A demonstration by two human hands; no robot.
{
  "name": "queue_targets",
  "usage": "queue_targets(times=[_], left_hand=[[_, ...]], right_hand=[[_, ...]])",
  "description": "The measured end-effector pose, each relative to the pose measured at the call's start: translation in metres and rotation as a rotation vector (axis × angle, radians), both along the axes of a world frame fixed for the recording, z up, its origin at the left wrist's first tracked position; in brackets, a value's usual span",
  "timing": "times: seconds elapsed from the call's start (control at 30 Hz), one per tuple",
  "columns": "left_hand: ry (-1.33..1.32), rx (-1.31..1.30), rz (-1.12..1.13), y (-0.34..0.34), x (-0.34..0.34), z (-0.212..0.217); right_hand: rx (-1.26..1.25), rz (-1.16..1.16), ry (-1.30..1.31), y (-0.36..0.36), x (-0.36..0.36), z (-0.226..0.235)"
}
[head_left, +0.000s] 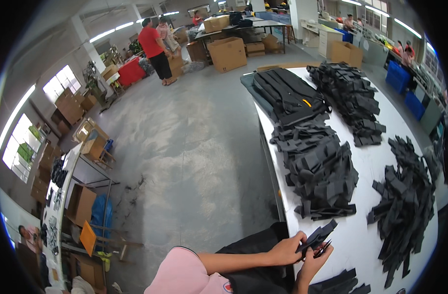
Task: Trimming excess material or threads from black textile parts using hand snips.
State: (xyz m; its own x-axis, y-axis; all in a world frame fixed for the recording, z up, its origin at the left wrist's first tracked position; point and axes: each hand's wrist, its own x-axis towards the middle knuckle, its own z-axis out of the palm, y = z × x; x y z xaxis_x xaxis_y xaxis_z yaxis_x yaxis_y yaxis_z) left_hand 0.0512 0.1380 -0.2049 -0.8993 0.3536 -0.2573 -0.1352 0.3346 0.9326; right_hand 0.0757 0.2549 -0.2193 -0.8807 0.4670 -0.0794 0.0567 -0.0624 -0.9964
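At the table [368, 169], five o'clock, the left hand [286, 250] is pinching a likely light, soft strip [321, 235] by one end, the right hand [311, 267] gripping snips [325, 246].

A factory workshop is indicated by heaps of black strips [322, 171] on a white counter [368, 161]; cardboard boxes [227, 55] are set about. Tube lights [102, 36] are mounted overhead.

Left forearm [234, 262]: bare, extended toward table [369, 164]; left hand [285, 251]: at table's edge, fingers curled; right hand [312, 264]: above table, fingers bent, gripping
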Motion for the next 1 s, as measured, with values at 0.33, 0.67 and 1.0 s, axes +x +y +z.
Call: queue_targets(times=[0.33,0.67,1.0], left_hand=[[0.166,0.236,0.141,-0.023,-0.039,-0.022],[0.420,0.338,-0.169,-0.042,-0.059,-0.021],[0.310,0.470,-0.185,-0.031,-0.079,-0.016]], right_hand=[[0.456,-0.196,0.044,-0.022,-0.028,-0.009],[0.105,-0.206,-0.280,-0.073,-0.037,0.076],[0.728,-0.267,-0.011,-0.037,-0.013,0.026]])
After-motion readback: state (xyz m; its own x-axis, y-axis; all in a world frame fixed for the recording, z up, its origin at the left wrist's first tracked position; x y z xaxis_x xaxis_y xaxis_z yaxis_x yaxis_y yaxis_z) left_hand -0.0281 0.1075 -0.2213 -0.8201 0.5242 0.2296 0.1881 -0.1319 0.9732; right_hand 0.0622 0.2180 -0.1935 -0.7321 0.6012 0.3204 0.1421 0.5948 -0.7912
